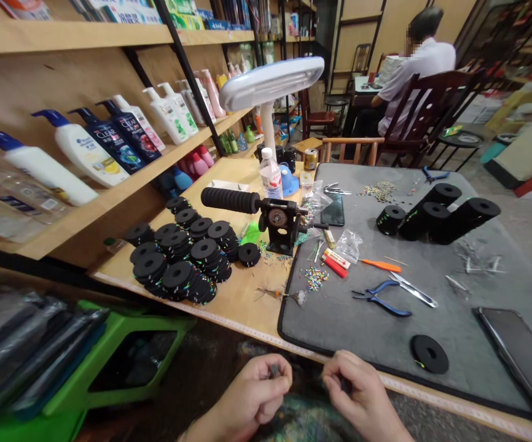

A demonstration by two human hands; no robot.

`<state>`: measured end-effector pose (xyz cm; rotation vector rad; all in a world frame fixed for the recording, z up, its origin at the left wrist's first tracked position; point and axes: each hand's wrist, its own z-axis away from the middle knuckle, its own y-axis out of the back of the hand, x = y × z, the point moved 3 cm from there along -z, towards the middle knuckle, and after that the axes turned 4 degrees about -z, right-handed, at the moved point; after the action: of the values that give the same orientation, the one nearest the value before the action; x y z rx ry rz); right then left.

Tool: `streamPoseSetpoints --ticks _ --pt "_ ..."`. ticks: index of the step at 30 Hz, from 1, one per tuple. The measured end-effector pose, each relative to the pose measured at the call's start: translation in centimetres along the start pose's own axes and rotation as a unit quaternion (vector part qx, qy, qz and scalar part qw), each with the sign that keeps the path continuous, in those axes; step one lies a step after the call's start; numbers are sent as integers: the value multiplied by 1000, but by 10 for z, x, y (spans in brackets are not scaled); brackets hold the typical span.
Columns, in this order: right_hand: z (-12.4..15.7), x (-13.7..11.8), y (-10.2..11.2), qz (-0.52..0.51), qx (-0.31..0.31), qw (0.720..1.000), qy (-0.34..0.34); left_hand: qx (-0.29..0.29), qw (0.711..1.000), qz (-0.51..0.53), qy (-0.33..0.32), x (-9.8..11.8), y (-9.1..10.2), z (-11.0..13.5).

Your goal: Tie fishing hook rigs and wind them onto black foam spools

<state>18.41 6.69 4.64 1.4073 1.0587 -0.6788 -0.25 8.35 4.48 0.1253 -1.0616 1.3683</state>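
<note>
In front of the table's near edge, my left hand (263,390) is closed, with a small dark piece pinched between thumb and fingers, too small to name. My right hand (355,390) is also closed a short way to the right; something dark shows at its fingertips, but I cannot make it out. Beyond them on the grey mat (335,319) lie blue-handled pliers (381,298), silver thread snips (416,290) and a black foam ring (429,354). Colourful beads (316,279) form a small heap near a red lighter (335,266).
Stacked black foam rings (178,274) cover the table's left side, beside a black hand-cranked winder (279,221). A white lamp (270,83) rises behind a plastic bottle (270,176). A phone (519,353) lies at right. Shelves of pump bottles (91,147) line the left; a person (416,73) sits beyond.
</note>
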Motion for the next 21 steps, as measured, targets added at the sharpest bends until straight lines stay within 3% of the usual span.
streamPoseSetpoints --ticks 10,21 --pt "7 12 19 53 18 998 10 4 999 45 -6 12 7 9" --pt "15 18 34 111 36 993 22 58 996 60 13 15 19 18"
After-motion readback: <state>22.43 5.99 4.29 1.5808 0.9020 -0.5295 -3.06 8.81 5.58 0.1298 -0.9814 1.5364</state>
